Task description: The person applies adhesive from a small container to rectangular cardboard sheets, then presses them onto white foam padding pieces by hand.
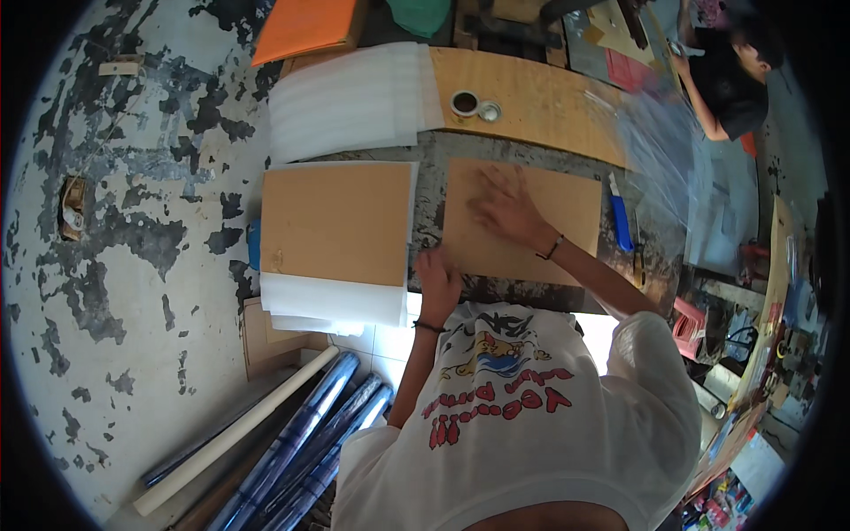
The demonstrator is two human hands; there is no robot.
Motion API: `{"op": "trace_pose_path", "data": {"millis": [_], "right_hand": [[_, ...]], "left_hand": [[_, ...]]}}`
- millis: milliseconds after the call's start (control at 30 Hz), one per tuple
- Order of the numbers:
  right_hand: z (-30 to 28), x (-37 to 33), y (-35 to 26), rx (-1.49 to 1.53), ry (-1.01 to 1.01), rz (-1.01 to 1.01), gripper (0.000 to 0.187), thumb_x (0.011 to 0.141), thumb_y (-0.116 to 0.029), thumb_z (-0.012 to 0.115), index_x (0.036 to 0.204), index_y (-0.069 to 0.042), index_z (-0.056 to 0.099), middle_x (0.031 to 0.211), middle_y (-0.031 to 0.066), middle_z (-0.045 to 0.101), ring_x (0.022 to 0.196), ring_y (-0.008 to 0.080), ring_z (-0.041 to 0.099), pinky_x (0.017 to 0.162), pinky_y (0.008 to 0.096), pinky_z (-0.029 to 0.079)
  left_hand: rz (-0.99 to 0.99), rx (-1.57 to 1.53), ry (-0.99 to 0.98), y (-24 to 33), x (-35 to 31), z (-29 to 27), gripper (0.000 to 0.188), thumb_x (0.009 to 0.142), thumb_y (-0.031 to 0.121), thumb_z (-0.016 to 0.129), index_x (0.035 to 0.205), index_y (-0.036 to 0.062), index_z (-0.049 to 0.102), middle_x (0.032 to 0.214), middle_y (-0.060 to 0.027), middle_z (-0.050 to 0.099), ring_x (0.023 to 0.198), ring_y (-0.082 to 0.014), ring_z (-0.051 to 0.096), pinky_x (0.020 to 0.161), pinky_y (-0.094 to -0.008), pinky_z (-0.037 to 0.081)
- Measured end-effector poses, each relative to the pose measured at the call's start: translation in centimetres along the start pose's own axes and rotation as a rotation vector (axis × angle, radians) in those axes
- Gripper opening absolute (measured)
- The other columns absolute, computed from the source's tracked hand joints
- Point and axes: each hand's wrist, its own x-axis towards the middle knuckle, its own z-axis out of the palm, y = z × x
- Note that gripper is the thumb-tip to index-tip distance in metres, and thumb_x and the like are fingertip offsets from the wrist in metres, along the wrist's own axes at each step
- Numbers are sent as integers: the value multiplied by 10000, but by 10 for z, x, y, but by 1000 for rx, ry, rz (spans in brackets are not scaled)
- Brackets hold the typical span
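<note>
A brown cardboard sheet (pixel 558 208) lies flat on the dark, worn table in front of me. My right hand (pixel 506 208) rests on its upper left part, fingers spread and slightly blurred, palm down. At the sheet's lower left corner is my left hand (pixel 438 288), its fingers curled in; whether they pinch the sheet's edge is hidden. To the left, a second brown cardboard piece (pixel 336 221) sits on a stack of white sheets (pixel 332 301), which stick out on its near side.
Translucent white sheets (pixel 345 102) and a wooden board (pixel 540 93) carrying an open can (pixel 464 103) lie beyond. A blue-handled cutter (pixel 621 221) and clear plastic film (pixel 660 142) are at right. Plastic-wrapped rolls (pixel 292 442) lean lower left. Another person (pixel 730 80) is at far right.
</note>
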Motion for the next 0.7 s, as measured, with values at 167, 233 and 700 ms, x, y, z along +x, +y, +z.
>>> {"op": "trace_pose_path", "data": {"millis": [167,233,700], "right_hand": [[-38,7,-6,192,60,201,185,831,-283,730,962,-153,722,1320,98,578,1337,278,429,1108,567,249],[-50,10,-11,319,94,275,182,816,-256,754,927,-117,716,1201,97,660,1251,269,533,1069,510,349],[-56,-156,-23,880,832,1128,243,979,-204,639,1083,12,675,900,59,694,858,116,647,764,264,521]], "left_hand": [[35,-131,-289,31,102,-77,322,829,95,695,1128,-1,622,1111,-191,650,1046,-388,619,947,-439,487],[432,-7,-145,-28,176,-86,406,828,146,734,1196,20,616,1214,-177,622,1076,-366,623,955,-420,490],[367,293,81,-81,360,-88,255,910,76,575,1146,68,673,1074,-149,695,1031,-344,638,851,-418,540]]}}
